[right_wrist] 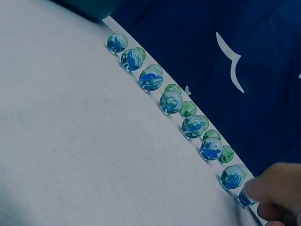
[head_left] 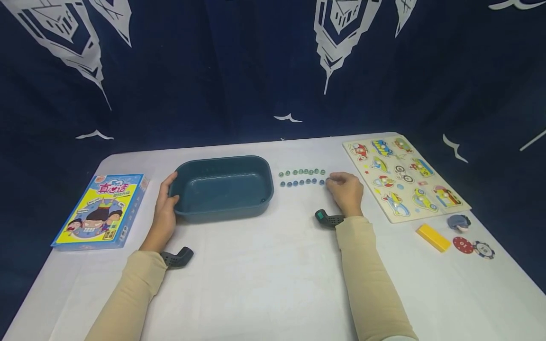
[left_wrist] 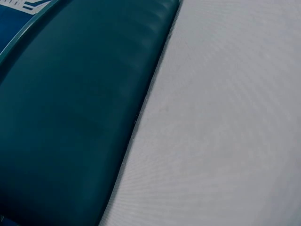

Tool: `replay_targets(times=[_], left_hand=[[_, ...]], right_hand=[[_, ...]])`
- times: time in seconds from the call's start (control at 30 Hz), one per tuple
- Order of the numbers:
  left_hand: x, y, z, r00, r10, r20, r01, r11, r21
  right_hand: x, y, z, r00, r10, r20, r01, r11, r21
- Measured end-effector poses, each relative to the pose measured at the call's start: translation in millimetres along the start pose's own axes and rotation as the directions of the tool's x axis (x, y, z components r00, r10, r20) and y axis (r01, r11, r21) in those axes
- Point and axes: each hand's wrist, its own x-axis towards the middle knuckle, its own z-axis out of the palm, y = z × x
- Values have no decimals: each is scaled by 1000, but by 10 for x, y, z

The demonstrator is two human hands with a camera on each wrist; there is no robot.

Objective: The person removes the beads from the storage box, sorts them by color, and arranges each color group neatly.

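My left hand [head_left: 164, 210] rests against the left end of a dark teal plastic basin [head_left: 223, 216], its fingers lying straight along the wall. In the left wrist view the basin's side [left_wrist: 80, 108] fills the left part, and the hand itself is out of sight. With thumb and fingers, my right hand [head_left: 346, 192] pinches a blue swirled glass marble [right_wrist: 246, 198] at the right end of a row. Several more blue marbles [head_left: 301, 182] line up to its left. Behind them runs a row of green marbles [head_left: 306, 171]. The basin's visible floor is bare.
A blue and yellow card-game box [head_left: 100, 208] lies at the left. On the right are a wooden picture puzzle board [head_left: 405, 177], a yellow block [head_left: 433, 237], a small grey-blue object [head_left: 459, 221], a red chip [head_left: 463, 245] and a black-and-white chip [head_left: 484, 249]. A dark blue curtain [head_left: 222, 94] hangs behind the table.
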Motion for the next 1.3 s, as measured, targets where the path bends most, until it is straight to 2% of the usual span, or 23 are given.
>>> replay_targets(times=[0.2,0.37,0.47,0.57,0.67,0.8,0.9,1.07,1.2,1.3], left_hand=[[23,-27,-16,1000,-6,0,6,1000,-12],[22,-28,-17,1000,-19,-1,19,1000,-22],[19,-18,-21,1000,-20,-2,20,999,-26],[18,-17,-12,1000,-12,-3,11,999,-30],[17,-22,-1,1000,-7,-5,7,999,-31],[19,-39,-4,1000,-2,-13,2,1000,-31],[26,-52,-5,1000,-4,-14,4,999,-34],[33,-41,-14,1000,-11,-13,10,999,-33],[29,-24,-17,1000,-20,-15,19,999,-38],[26,-27,-13,1000,-25,-12,24,999,-41]], right_hand=[[38,-131,-14,997,-74,-32,76,994,73],[6,-469,-41,981,-192,-8,191,973,127],[-39,-686,-5,957,-276,86,256,947,195],[-78,-853,65,905,-362,224,300,916,268],[-97,-986,158,829,-434,354,332,890,313],[-106,-1167,275,700,-525,485,419,851,316],[-99,-1308,324,588,-571,572,478,817,324],[-54,-1523,378,410,-598,688,475,785,399],[12,-1653,441,241,-595,767,478,760,440],[66,-1712,500,123,-550,826,477,763,437]])
